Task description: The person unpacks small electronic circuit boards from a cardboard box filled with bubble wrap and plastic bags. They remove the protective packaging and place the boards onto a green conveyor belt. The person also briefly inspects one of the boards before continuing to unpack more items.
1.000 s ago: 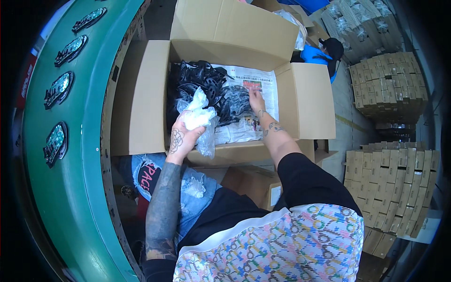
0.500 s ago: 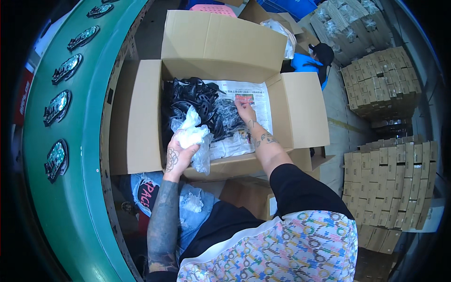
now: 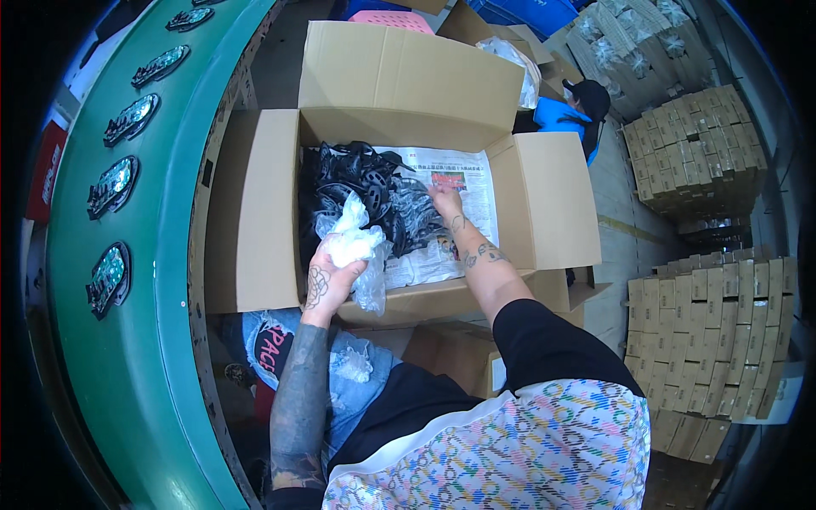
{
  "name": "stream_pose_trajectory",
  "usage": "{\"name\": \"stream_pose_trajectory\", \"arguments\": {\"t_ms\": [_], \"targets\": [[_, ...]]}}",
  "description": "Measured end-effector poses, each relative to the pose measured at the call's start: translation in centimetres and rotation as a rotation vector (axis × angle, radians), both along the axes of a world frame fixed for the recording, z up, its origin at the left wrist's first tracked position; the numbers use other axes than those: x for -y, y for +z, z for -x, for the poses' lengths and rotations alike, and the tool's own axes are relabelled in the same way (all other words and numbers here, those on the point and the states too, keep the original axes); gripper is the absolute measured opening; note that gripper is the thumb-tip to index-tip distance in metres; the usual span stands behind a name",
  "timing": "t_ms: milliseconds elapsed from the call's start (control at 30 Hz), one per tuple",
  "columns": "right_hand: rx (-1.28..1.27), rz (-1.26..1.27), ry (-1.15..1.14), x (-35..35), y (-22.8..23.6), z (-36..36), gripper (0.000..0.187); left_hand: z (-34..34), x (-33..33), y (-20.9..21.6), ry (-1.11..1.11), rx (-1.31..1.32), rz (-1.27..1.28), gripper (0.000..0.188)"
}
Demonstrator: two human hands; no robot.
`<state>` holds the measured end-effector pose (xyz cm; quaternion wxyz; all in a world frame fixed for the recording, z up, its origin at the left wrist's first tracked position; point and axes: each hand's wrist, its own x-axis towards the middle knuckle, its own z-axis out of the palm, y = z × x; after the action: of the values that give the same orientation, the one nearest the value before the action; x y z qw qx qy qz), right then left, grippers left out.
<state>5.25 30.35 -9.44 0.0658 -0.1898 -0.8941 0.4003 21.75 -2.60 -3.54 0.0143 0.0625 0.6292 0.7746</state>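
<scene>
My left hand (image 3: 330, 276) is closed around a crumpled white and clear plastic bag (image 3: 355, 245), held over the near left part of an open cardboard box (image 3: 408, 123). Inside the box, a heap of black straps or shoe parts (image 3: 344, 174) lies on the left. To its right, a clear plastic bag (image 3: 416, 212) with dark pieces rests on newspaper (image 3: 476, 183). My right hand (image 3: 446, 201) reaches into the box with fingers bent together at that bag's right edge; its fingertips are partly hidden.
A green conveyor belt (image 3: 153, 340) runs along the left, carrying several dark shiny sandals (image 3: 109, 279). Stacked cartons (image 3: 710, 331) stand at the right. Beyond the box are a person in blue (image 3: 561, 119), a pink basket (image 3: 391, 20) and blue crates (image 3: 523, 13).
My view has shifted slightly. The sandals on the belt have moved a little toward its far end. Both hands keep nearly the same pose and place over the box.
</scene>
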Motion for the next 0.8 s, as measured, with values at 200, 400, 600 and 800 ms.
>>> {"name": "stream_pose_trajectory", "arguments": {"t_ms": [200,400,600,800], "targets": [[-0.382,-0.038,0.221,1.9,4.3,-0.4,0.027,-0.2,-0.2,1.2,-0.002,-0.006,0.046,0.047],[-0.532,-0.081,0.348,9.6,15.0,-4.4,0.02,0.0,-0.3,-0.5,-0.005,-0.021,-0.021,0.043],[-0.701,-0.389,0.62,15.5,18.0,-4.1,0.011,-0.5,-0.4,0.7,-0.197,-0.079,0.088,0.046],[-0.772,-0.335,0.666,18.4,19.5,-2.9,0.016,-0.9,-0.1,1.2,-0.149,-0.147,0.219,0.048]]}}
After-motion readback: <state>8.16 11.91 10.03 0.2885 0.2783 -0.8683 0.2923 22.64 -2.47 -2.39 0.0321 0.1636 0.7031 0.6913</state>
